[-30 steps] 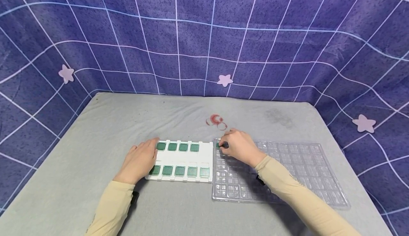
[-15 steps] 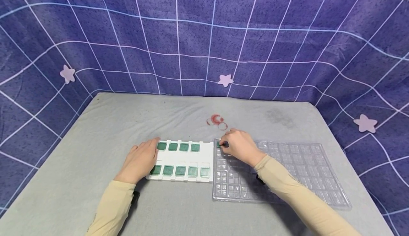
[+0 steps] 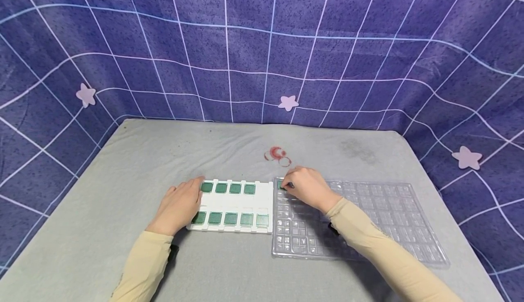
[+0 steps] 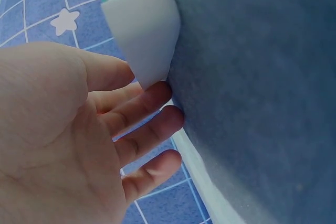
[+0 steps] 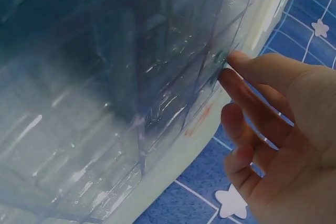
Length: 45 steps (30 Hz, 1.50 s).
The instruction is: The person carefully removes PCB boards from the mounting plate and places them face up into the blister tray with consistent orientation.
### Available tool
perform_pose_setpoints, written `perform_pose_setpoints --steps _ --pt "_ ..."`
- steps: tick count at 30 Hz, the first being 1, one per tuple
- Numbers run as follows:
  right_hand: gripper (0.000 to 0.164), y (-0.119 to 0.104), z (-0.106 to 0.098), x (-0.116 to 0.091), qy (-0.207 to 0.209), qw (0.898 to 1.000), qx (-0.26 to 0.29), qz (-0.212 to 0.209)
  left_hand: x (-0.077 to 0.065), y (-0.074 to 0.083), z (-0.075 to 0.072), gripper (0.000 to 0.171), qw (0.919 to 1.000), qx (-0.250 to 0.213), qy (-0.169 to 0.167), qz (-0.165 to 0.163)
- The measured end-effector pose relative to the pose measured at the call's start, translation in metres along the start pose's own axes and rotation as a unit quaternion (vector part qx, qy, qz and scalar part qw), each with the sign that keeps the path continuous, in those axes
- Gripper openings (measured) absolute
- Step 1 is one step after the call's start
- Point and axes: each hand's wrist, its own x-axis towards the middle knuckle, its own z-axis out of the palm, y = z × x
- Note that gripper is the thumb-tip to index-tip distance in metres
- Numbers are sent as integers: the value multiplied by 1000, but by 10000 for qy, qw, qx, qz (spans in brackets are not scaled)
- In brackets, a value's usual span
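In the head view, a white tray (image 3: 235,200) carries two rows of small green circuit boards (image 3: 231,218). My left hand (image 3: 178,205) grips its left end; in the left wrist view, the thumb and fingers lie on either side of a white corner (image 4: 149,35). A clear plastic tray (image 3: 360,220) with many compartments stands right beside the white one. Over its far left corner compartment, my right hand (image 3: 309,186) pinches a small green circuit board (image 3: 281,184), partly hidden by the fingertips. In the right wrist view, thumb and forefinger almost meet at the tray, where a green patch (image 5: 219,55) shows.
The trays lie on a grey cloth-covered table (image 3: 229,265). Behind them is a red printed mark (image 3: 277,153) on the cloth. A blue gridded curtain (image 3: 245,65) with stars surrounds the back and sides.
My right fingertips have shifted slightly right and more of the green board shows in the corner compartment. My left hand and both trays stay in place.
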Motion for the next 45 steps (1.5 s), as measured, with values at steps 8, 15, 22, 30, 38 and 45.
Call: perform_pose_setpoints --steps 8,15,22,30,38,45 --pt "14 2 -2 1 116 9999 67 93 5 0 -4 45 9998 23 -179 62" --pt "15 0 -2 2 155 9998 88 87 9 0 -12 45 9980 72 -598 176" --pt "15 -6 -1 6 168 9997 180 91 22 -1 -24 41 9916 85 -1255 294" --pt "15 -23 -1 17 224 9995 216 -38 34 -1 -42 30 9821 -91 -1864 271" --pt "16 -44 4 30 234 9989 282 -276 36 -2 -53 36 9771 -305 -2105 101" --pt "18 -57 9 35 44 9988 390 -286 37 0 -50 34 9783 -327 -2041 95"
